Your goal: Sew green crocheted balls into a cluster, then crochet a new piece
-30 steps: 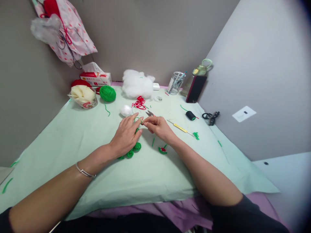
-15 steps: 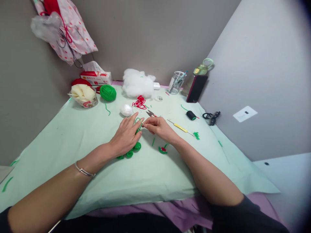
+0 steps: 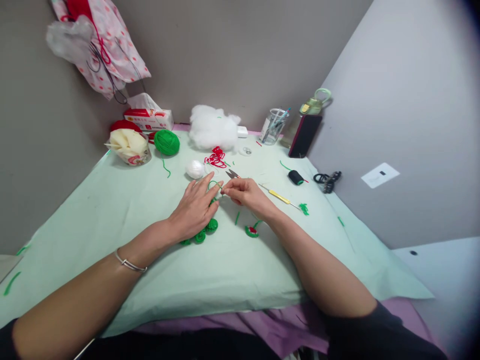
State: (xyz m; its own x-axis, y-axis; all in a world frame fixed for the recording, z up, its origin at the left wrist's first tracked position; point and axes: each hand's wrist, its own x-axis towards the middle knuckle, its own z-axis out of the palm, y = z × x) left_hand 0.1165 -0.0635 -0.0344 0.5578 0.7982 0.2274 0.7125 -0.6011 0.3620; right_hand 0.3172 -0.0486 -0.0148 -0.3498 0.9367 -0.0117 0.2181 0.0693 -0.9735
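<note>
1. The left hand (image 3: 195, 206) lay palm down on the pale green paper-covered desk (image 3: 112, 210), fingers spread and loosely extended. It pressed on a cluster of small green crocheted pieces (image 3: 204, 234) that showed from under its palm, and its thumb and forefinger met a thin loop of green yarn (image 3: 213, 184).

2. The right hand (image 3: 245, 194) was nearly closed, thumb and forefinger pinched on the other end of that yarn; a needle may have been in the pinch, but it was too small to tell.

3. To do this well, the left hand probably needed to keep the crocheted pieces flat and steady so the yarn stayed taut without dragging them.

4. The pinch looked best kept close to the work, where short, even pulls would stop the loop from tangling.

5. A red-and-green crocheted piece (image 3: 252, 231) lay just beside the right wrist, and small thread snips (image 3: 232, 174) sat near the fingertips, so elbows and sleeves were better kept low and quiet.

6. A yellow-handled crochet hook (image 3: 279, 197) rested on the desk to the right, near at hand.
</note>
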